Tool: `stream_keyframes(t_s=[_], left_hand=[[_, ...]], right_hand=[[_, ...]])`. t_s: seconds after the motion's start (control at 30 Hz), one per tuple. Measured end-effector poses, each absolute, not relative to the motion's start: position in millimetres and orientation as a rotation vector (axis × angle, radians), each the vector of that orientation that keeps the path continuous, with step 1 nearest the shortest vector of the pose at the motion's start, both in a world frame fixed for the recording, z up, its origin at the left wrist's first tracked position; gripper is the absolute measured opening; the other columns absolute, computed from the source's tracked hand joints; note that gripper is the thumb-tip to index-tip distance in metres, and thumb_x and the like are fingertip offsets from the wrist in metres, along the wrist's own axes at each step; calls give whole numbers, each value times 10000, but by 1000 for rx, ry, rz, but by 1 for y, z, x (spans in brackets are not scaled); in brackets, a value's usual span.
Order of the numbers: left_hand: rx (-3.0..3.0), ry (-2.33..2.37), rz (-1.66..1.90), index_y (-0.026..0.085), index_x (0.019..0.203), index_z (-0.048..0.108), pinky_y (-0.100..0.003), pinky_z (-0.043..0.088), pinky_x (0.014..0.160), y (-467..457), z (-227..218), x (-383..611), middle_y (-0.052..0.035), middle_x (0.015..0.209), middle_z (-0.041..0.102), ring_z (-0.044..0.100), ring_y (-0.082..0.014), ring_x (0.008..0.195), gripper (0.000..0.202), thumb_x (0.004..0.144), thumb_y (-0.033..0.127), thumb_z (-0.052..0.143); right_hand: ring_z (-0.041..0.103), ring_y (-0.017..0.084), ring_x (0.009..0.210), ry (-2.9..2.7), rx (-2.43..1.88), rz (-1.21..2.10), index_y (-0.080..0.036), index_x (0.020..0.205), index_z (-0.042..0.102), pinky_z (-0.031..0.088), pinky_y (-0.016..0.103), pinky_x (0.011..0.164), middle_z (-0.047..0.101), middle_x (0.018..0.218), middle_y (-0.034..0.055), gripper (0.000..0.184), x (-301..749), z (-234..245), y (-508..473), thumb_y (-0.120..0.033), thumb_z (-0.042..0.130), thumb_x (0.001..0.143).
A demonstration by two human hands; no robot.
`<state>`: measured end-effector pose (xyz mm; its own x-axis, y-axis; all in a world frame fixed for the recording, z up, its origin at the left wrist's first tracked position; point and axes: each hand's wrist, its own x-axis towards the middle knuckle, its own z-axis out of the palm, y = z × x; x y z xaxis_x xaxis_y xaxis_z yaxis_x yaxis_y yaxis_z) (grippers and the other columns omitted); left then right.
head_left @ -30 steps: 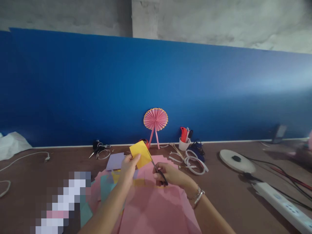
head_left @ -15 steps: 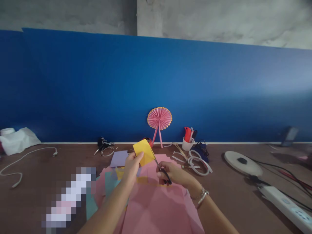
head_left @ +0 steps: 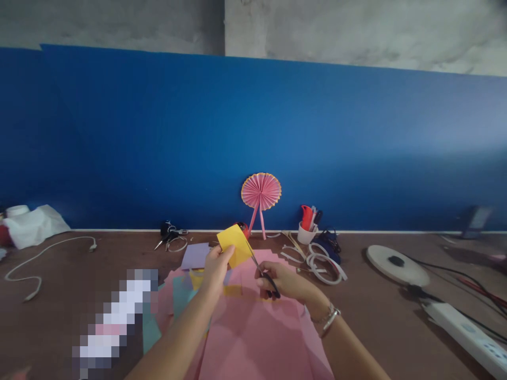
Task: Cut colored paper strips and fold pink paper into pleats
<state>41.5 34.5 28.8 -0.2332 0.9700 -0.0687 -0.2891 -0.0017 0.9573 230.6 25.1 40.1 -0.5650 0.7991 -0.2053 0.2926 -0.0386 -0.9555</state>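
Note:
A yellow piece of paper (head_left: 236, 246) is pinched in my left hand (head_left: 216, 269), thumb on top, above the pink sheets. My right hand (head_left: 279, 279) grips black-handled scissors (head_left: 271, 285), their blades lying along the paper's right edge. Whether the blades are apart is too small to tell. Beneath both hands lies a spread of pink paper sheets (head_left: 257, 338), with light blue paper (head_left: 182, 290) at its left and a lilac square of paper (head_left: 195, 256) behind. Against the blue partition stands a pleated pink paper fan (head_left: 261, 191) with a yellow rim.
Behind my right hand are a white cup of pens (head_left: 306, 232) and coiled white tubing (head_left: 325, 266). A power strip (head_left: 463, 332) and a round whitish disc (head_left: 397, 265) lie right. Keys (head_left: 170, 232) and a white cable (head_left: 51, 248) lie left.
The whole view has shifted slightly. My hands, the yellow paper and the scissors hold nearly the same position relative to each other.

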Motion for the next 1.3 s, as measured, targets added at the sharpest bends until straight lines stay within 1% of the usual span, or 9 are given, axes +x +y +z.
stream_keyframes(t_s=[0.13,0.33,0.47,0.7,0.9,1.07,1.17,1.3], left_hand=[[844,1166,1480,133,793,666,-258,440,559,34,29,42,-68,723,693,636,-200,647,375,575,427,750],[829,1146,1482,126,831,671,-278,469,589,34,30,42,-89,773,704,649,-215,677,426,562,446,755],[825,1145,1484,128,835,667,-281,475,602,34,31,43,-83,768,701,647,-212,682,424,564,442,752],[825,1163,1475,127,822,657,-260,452,568,32,35,43,-74,748,693,636,-201,662,413,560,434,749],[822,1168,1469,142,809,656,-271,464,596,31,37,44,-60,739,695,639,-203,668,391,560,432,738],[835,1184,1465,132,812,657,-258,454,573,31,36,43,-62,727,692,627,-187,636,367,583,411,724],[843,1175,1464,129,834,660,-269,465,594,32,34,42,-67,742,694,634,-196,656,384,585,415,722],[859,1176,1469,136,796,657,-265,458,592,32,34,42,-64,737,690,635,-203,673,360,585,418,729]], right_hand=[[539,98,485,-1815,-1152,1649,-169,821,524,419,206,465,630,573,-7,406,231,41,25,-501,702,670],[555,102,506,-1822,-1159,1648,-165,836,528,428,206,477,640,586,-4,380,231,40,24,-474,692,686],[557,105,510,-1822,-1160,1658,-167,839,531,428,208,478,642,588,-4,382,232,40,24,-473,695,681],[550,102,504,-1827,-1157,1653,-174,835,529,422,202,472,639,579,-8,371,231,40,25,-473,692,688],[551,102,501,-1826,-1165,1642,-176,840,525,423,201,468,636,576,-12,376,231,41,24,-474,696,688],[544,96,492,-1823,-1140,1627,-171,836,521,424,197,459,634,576,-9,386,232,39,25,-485,695,691],[546,95,491,-1817,-1143,1619,-171,836,522,425,196,460,635,579,-9,388,233,36,26,-492,689,696],[561,104,503,-1811,-1164,1615,-178,834,523,423,196,459,638,582,-10,379,232,36,27,-483,696,691]])
